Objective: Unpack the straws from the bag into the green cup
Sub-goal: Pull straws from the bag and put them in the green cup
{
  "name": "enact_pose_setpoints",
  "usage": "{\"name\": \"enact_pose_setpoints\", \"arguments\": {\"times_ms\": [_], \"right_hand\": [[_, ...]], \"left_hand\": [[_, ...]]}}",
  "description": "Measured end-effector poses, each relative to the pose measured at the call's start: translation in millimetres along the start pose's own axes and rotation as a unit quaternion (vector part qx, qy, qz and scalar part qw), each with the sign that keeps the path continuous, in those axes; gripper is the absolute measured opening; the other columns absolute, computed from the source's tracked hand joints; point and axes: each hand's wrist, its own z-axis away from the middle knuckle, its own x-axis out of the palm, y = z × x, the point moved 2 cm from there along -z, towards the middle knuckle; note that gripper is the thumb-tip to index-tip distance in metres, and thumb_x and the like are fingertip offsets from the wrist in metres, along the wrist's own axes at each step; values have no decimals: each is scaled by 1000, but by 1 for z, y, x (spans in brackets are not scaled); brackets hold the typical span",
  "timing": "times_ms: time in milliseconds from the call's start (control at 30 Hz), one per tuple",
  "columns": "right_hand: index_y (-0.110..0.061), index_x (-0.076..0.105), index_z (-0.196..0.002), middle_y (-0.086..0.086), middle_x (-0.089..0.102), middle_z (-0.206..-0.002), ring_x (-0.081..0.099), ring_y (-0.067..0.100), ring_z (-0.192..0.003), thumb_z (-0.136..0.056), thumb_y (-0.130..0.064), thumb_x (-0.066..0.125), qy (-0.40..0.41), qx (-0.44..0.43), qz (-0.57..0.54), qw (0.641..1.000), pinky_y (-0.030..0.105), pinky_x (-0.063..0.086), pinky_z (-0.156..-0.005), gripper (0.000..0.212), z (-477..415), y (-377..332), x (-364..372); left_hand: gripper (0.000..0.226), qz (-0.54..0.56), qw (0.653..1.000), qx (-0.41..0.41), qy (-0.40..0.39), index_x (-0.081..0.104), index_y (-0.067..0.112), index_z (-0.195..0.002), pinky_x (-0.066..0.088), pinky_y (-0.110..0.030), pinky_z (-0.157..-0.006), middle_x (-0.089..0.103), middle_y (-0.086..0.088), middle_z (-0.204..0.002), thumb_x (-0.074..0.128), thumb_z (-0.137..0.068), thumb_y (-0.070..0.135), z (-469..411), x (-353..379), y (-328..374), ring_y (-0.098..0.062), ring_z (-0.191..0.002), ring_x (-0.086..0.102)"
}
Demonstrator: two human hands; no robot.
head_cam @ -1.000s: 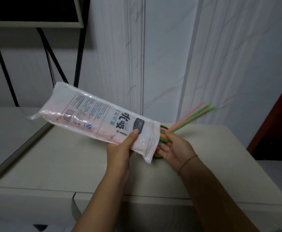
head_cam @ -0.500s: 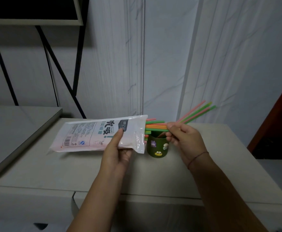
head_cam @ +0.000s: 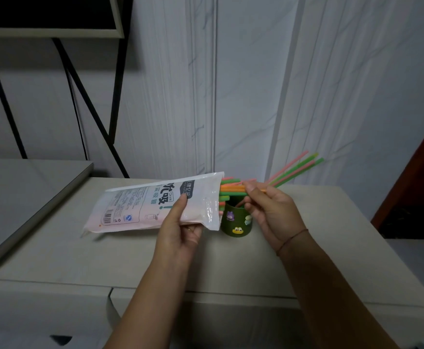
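Observation:
My left hand [head_cam: 180, 224] grips the white and pink straw bag [head_cam: 155, 205] near its open right end and holds it almost level above the cabinet top. Orange, green and pink straws [head_cam: 231, 188] stick out of the bag's mouth. My right hand [head_cam: 269, 210] pinches the ends of these straws just over the green cup [head_cam: 236, 222], which carries small cartoon stickers. Several straws [head_cam: 299, 167] stand in the cup and lean up to the right. The cup's left side is hidden behind the bag.
The cup stands on a beige cabinet top [head_cam: 155, 260] against a white marbled wall. A lower grey surface [head_cam: 17, 197] adjoins on the left, with a black metal frame [head_cam: 87, 104] behind it. A dark red panel [head_cam: 422, 172] stands at the right edge.
The bag has swung down from a steep tilt to nearly level and uncovered the cup. My right hand has risen from the cup's rim to the straws at the bag's mouth.

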Motion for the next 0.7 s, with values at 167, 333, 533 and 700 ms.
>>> {"name": "enact_pose_setpoints", "arguments": {"times_ms": [167,333,533,700], "right_hand": [[-6,67,-87,2,63,-66,58,4,-54,-86,-5,61,-1,-26,99,995,14,51,-58,6,1,7,9],[-10,69,-83,2,62,-59,56,10,-55,-85,-6,62,23,-45,133,990,16,49,-56,8,-2,3,3],[1,63,-86,7,55,-65,53,4,-48,-88,1,55,48,-39,21,998,13,45,-49,9,-3,-21,-18],[0,58,-88,6,52,-74,50,4,-49,-90,-3,51,20,15,-101,995,13,41,-45,8,-7,-14,-15]], "left_hand": [[38,-1,1000,-4,-12,60,17,-107,39,-57,-103,70,-10,-114,68,-72,5,1,1,-5,-28,-113,63],[31,-3,1000,6,12,57,16,-110,42,-58,-100,70,-11,-112,64,-82,2,-4,-3,2,-29,-110,64],[41,12,999,26,32,53,15,-124,51,-62,-81,69,-11,-115,61,-86,4,-10,-9,18,-29,-109,65],[24,-3,1000,12,29,59,17,-106,50,-61,-83,74,-7,-101,61,-86,4,-9,-9,13,-26,-110,65]]}}
